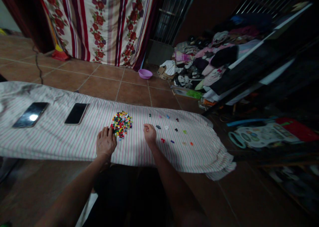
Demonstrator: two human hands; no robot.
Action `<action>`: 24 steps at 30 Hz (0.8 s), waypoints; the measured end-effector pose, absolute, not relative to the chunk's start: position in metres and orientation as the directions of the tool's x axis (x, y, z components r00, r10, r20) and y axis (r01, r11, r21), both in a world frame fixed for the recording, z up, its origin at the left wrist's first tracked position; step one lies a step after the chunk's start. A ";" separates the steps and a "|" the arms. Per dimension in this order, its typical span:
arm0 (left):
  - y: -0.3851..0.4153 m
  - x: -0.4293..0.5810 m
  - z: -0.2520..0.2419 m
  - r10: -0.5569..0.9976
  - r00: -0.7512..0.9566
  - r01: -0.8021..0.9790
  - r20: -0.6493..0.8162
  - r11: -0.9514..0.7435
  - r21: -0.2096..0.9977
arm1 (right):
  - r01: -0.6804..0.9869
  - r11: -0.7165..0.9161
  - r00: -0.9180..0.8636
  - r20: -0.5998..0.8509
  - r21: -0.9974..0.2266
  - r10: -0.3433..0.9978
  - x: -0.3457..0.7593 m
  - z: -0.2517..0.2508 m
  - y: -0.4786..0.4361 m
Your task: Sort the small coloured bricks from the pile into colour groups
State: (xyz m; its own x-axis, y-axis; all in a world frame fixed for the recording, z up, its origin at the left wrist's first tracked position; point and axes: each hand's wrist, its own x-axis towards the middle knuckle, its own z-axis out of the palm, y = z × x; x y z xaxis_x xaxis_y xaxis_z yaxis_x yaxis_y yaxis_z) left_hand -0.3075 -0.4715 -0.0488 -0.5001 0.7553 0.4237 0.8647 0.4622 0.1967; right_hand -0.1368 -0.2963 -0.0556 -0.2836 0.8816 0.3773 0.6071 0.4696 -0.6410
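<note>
A heap of tiny multicoloured pieces [122, 123], like small beads or bricks, lies on the striped cloth [139, 150]. My left hand [106, 143] rests palm down with its fingers spread at the heap's lower left edge. To the right of the heap, my right hand [150, 134] hovers over or rests on the cloth with its fingers curled together; whatever they hold, if anything, is hidden. Beyond it sit small colour groups in loose rows, among them grey pieces [158, 127], white pieces [166, 127], red pieces [162, 140], blue pieces [172, 141] and an orange group [191, 143].
Two phones, a dark phone [31, 114] and a second phone [76, 113], lie on the cloth at the left. Past the far edge, a purple basin [145, 74] stands on the tiled floor before a flowered curtain [99, 24]. A clothes pile [199, 61] fills the back right.
</note>
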 end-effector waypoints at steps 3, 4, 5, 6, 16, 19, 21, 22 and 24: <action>-0.472 -0.307 -0.047 0.758 -0.507 0.861 0.410 0.462 0.211 | 0.677 0.407 -0.213 0.366 -0.613 0.906 -0.125 -0.049 -0.285; -0.472 -0.307 -0.047 0.758 -0.510 0.860 0.406 0.463 0.216 | 0.700 0.387 -0.197 0.359 -0.600 0.912 -0.122 -0.047 -0.281; -0.472 -0.307 -0.046 0.758 -0.511 0.859 0.406 0.463 0.218 | 0.724 0.368 -0.186 0.348 -0.584 0.919 -0.119 -0.045 -0.277; -0.472 -0.306 -0.046 0.758 -0.511 0.860 0.407 0.462 0.219 | 0.747 0.348 -0.177 0.334 -0.566 0.926 -0.116 -0.044 -0.274; -0.472 -0.306 -0.047 0.753 -0.506 0.862 0.422 0.462 0.209 | 0.857 0.235 -0.151 0.213 -0.459 0.965 -0.110 -0.044 -0.263; -0.472 -0.306 -0.046 0.754 -0.511 0.860 0.413 0.457 0.228 | 0.841 0.255 -0.159 0.233 -0.477 0.959 -0.110 -0.048 -0.262; -0.472 -0.306 -0.045 0.754 -0.517 0.856 0.406 0.451 0.252 | 0.825 0.274 -0.166 0.250 -0.495 0.954 -0.110 -0.052 -0.261; -0.472 -0.306 -0.046 0.753 -0.520 0.854 0.403 0.449 0.263 | 0.817 0.282 -0.169 0.258 -0.502 0.951 -0.110 -0.054 -0.260; -0.472 -0.306 -0.046 0.751 -0.522 0.853 0.405 0.447 0.269 | 0.806 0.295 -0.173 0.272 -0.513 0.947 -0.110 -0.057 -0.259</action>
